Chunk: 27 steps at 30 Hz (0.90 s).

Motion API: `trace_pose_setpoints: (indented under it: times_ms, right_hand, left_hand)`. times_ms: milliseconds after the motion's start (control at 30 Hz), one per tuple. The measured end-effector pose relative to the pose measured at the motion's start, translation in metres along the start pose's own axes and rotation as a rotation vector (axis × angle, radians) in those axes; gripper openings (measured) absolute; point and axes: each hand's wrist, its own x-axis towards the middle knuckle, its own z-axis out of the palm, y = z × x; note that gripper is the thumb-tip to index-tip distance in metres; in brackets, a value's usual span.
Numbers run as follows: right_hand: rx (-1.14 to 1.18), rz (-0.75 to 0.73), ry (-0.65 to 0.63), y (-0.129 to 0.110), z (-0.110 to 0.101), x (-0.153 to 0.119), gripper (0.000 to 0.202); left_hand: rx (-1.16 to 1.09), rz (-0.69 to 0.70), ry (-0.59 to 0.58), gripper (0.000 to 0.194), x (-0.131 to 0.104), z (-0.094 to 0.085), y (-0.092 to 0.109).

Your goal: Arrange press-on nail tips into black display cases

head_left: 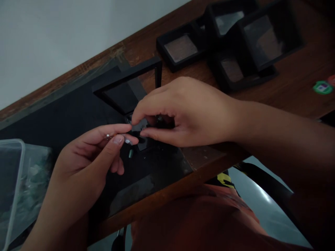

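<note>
Small shiny pieces (127, 141) are pinched between the thumb and fingers of my left hand (91, 157), over the dark mat. My right hand (188, 115) reaches in from the right, its thumb and forefinger a little apart, with no object visible between their tips. Beneath its fingertips lies the lower part of a black frame, partly covered by the hand. The black frame's raised clear-windowed side (128, 85) stands tilted up behind both hands. A small greenish cylinder (131, 153) rests on the mat just below my left fingertips.
Several black windowed frames (180, 48) lie at the upper right, some overlapping. A clear plastic container (34, 174) with blurred contents is at the left. A green round item (322, 87) sits at the far right. The wooden table's near edge (157, 195) runs diagonally.
</note>
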Motion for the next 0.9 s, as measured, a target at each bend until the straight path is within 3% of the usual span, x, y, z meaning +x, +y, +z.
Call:
trace_pose_setpoints:
  times_ms: [267, 633, 900]
  right_hand:
    - [-0.006, -0.003, 0.001, -0.007, -0.003, 0.001, 0.018]
    - [0.074, -0.025, 0.089, -0.001, 0.008, 0.003, 0.023]
    - [0.181, -0.060, -0.028, -0.002, 0.010, 0.003, 0.027]
  left_hand:
    - [-0.071, -0.073, -0.018, 0.010, -0.001, 0.011, 0.005]
    - [-0.007, -0.172, -0.061, 0.025, -0.007, 0.011, 0.009]
    - [0.015, -0.163, -0.120, 0.037, -0.011, 0.008, 0.007]
